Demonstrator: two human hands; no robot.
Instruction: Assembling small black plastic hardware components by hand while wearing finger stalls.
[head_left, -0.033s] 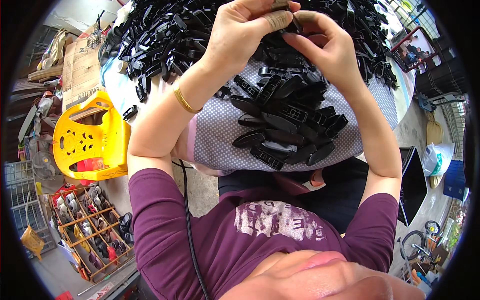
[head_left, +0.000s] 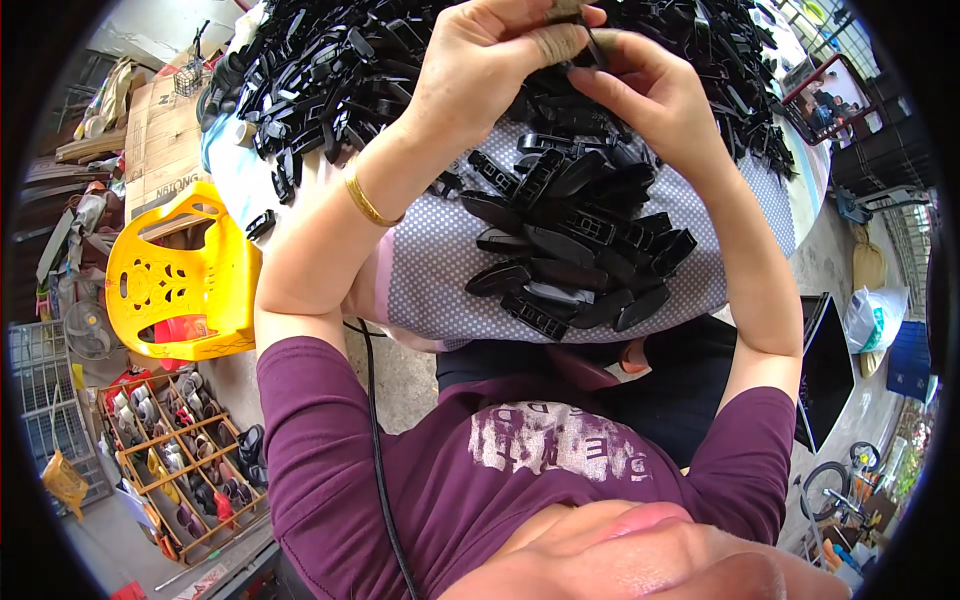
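Above the far part of the table, my left hand [head_left: 478,75] and my right hand [head_left: 645,88] meet with fingers bent and pinched. Between their fingertips is a small black plastic part [head_left: 597,52], mostly covered by the fingers, so its exact shape is hidden. Tan tape wraps the left thumb and other fingertips. Under and behind the hands spreads a large heap of black plastic parts [head_left: 330,85]. Closer to my body, a smaller pile of black buckle-like pieces [head_left: 575,235] lies on a grey polka-dot cloth [head_left: 430,260].
A yellow plastic chair [head_left: 225,300] stands left of the table, above a wooden shoe rack [head_left: 150,450]. A black cable [head_left: 375,460] runs down my front. At the right are a red-framed screen or mirror [head_left: 830,100], a dark flat panel [head_left: 825,370] and a bicycle [head_left: 840,490].
My right hand has shifted very slightly, its fingertips still against the small black part. My left hand is almost unmoved, and both piles look the same.
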